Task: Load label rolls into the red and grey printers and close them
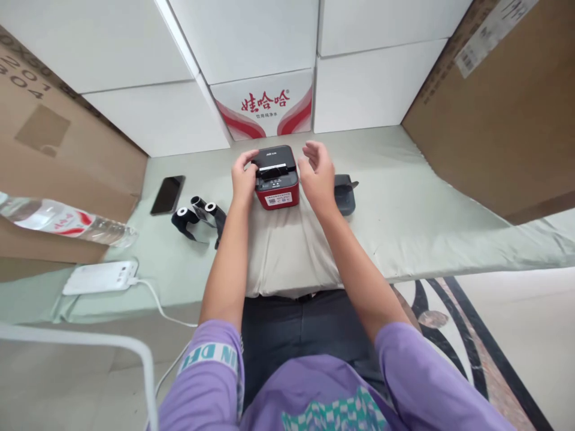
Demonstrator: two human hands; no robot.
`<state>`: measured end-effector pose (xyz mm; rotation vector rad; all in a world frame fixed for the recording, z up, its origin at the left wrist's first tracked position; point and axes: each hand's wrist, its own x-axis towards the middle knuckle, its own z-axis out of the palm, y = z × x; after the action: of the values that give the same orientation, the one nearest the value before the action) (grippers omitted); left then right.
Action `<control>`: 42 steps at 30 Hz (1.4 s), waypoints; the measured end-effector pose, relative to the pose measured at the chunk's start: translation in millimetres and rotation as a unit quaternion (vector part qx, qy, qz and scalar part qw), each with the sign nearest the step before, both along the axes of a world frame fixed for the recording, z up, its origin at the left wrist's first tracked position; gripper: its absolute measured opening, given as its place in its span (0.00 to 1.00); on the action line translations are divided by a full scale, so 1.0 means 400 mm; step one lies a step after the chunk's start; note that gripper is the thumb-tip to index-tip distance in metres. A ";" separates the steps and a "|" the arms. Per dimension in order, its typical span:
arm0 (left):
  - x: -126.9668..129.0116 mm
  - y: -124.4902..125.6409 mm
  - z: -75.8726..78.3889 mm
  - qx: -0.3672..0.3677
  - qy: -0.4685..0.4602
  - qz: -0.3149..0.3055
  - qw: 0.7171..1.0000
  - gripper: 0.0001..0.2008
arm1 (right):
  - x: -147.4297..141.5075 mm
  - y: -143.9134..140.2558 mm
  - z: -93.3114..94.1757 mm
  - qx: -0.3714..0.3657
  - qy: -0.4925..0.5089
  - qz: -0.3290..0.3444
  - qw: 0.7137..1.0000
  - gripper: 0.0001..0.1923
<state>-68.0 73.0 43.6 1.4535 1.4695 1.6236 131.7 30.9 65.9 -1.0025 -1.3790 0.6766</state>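
On the pale green cloth [404, 197], far to the left, a clear water bottle [67, 222] lies on its side with water in it. Near it sits a white power bank [99, 277] with a white cable [157, 302] plugged in. Next comes a black phone [168, 194], lying flat with its dark screen up. Just beside it are two small black ribbon rolls [197, 216] with white middles, joined by a strip of dark film.

Then comes the left hand [244, 175]. Its fingers [247, 157] are curled and a little apart, and they touch the left side and top corner of the small printer [276, 178]. That printer is red below and black on top, and it stands in the middle of the cloth, in front of a white box with red writing [265, 105]. Its top is open, but I cannot tell what is inside.

The right hand [318, 173] is just to the right of the printer, with its fingers [314, 151] spread open and holding nothing. I cannot tell if it touches the printer. Behind this hand lies a dark grey cover piece [345, 193], partly hidden
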 end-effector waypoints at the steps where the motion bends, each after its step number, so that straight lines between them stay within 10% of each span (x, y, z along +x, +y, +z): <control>1: 0.000 0.007 -0.018 -0.005 -0.070 0.009 0.998 0.18 | -0.025 0.051 -0.006 -0.060 0.024 0.014 0.998 0.25; 5: 0.014 0.016 -0.086 -0.078 -0.312 -0.073 0.944 0.24 | -0.079 0.163 -0.066 -0.279 0.132 0.062 0.949 0.29; 9: 0.012 0.020 -0.128 -0.070 -0.373 -0.159 0.911 0.27 | -0.076 0.153 -0.118 -0.272 0.217 0.131 0.929 0.28; 18: 0.005 0.013 -0.135 -0.051 -0.387 -0.122 0.913 0.30 | -0.063 0.147 -0.138 -0.248 0.195 0.128 0.940 0.31; 30: 0.026 -0.005 -0.138 -0.029 -0.399 -0.136 0.906 0.28 | -0.076 0.112 -0.219 -0.112 0.139 0.060 0.982 0.33; 42: 0.029 -0.010 -0.129 -0.023 -0.394 -0.152 0.906 0.28 | -0.039 0.037 -0.114 0.109 -0.143 0.027 0.983 0.24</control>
<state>-56.3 68.9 -8.1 0.7726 0.7652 1.6624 116.1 45.8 20.2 -0.9141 -1.6969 0.4189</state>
